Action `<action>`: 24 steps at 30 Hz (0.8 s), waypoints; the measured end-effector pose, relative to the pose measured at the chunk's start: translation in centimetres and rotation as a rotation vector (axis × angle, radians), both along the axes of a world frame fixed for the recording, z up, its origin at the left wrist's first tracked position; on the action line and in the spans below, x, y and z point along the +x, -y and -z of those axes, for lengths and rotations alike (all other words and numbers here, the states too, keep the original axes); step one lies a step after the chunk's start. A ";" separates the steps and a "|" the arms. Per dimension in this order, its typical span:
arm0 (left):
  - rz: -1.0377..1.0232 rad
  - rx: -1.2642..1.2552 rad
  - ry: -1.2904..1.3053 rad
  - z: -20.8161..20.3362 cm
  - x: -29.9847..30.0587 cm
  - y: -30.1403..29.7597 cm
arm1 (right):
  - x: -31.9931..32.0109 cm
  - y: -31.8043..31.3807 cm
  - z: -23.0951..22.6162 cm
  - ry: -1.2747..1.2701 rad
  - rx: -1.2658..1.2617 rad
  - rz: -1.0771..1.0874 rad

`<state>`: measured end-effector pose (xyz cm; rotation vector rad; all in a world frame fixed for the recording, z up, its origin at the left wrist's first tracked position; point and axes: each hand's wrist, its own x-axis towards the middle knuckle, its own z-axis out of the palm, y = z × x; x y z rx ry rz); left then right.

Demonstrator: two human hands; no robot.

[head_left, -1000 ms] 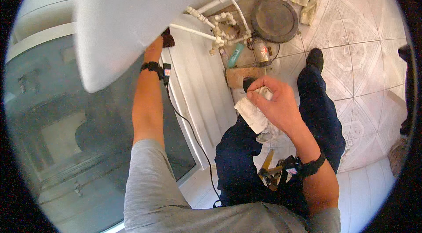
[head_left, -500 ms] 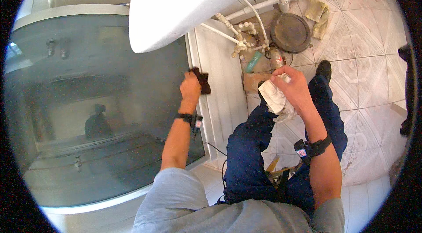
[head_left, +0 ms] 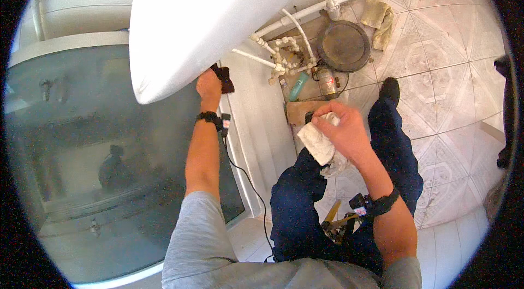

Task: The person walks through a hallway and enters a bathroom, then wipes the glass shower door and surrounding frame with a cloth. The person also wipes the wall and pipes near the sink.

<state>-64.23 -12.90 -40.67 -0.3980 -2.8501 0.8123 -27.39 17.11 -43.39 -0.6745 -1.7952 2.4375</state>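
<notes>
At the edge of the large grey glass panel [head_left: 147,180], my left hand [head_left: 209,88] is closed on a dark brown cloth [head_left: 223,79]. The cloth lies against the panel's white frame [head_left: 240,169], close beside the white basin [head_left: 202,27]. My right hand [head_left: 343,129] pinches a folded white cloth [head_left: 317,142] above my knees, its fingertips at the upper corner. Something thin and clear, like plastic, hangs below this cloth. Both wrists carry black straps with small devices.
Beyond my knees are white pipes with valves [head_left: 279,58], a round dark lid [head_left: 344,45], a metal cylinder [head_left: 327,82] and a teal object [head_left: 298,86]. A yellowish rag [head_left: 380,22] lies on the tiled floor [head_left: 431,87]. A black cable [head_left: 248,175] runs down from my left wrist.
My left hand has moved the brown cloth farther along the frame, toward the basin. The view has shifted too. My right hand still holds the white cloth.
</notes>
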 end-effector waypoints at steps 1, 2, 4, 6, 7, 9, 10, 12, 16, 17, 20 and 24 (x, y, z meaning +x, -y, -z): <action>0.020 -0.007 -0.023 0.0 -1.7 -0.4 | 0.0 0.1 0.2 -0.025 0.052 0.006; 0.063 -0.015 -0.071 0.0 -3.3 -0.8 | 0.0 0.2 0.3 -0.024 0.086 0.000; 0.115 -0.038 -0.151 0.4 -6.3 -1.2 | 0.0 0.6 0.6 -0.037 0.109 0.011; 0.140 -0.080 -0.209 0.8 -8.9 -1.4 | -0.1 0.8 0.9 -0.038 0.126 -0.002; 0.148 -0.120 -0.164 0.9 -9.9 -1.3 | -0.2 0.9 1.0 -0.044 0.120 -0.020; 0.162 -0.199 -0.076 1.2 -10.7 -1.0 | -0.4 1.1 1.1 -0.092 0.121 0.012; 0.167 -0.198 -0.083 1.2 -10.5 -0.7 | -0.6 1.2 1.1 -0.128 0.122 0.029; 0.175 -0.207 -0.099 1.4 -8.9 -0.3 | -0.8 1.2 0.9 -0.070 0.149 0.009; 0.219 -0.248 -0.065 0.7 -3.1 0.2 | -0.9 1.0 0.5 -0.044 0.113 0.007; 0.261 -0.264 -0.062 0.3 -1.2 0.5 | -0.9 0.9 0.4 -0.019 0.094 -0.012; 0.328 -0.361 -0.036 -0.6 3.7 1.2 | -0.6 0.4 0.6 -0.018 0.145 -0.043; 0.327 -0.296 0.000 -0.7 10.9 3.8 | -0.4 0.2 0.9 -0.076 0.150 -0.010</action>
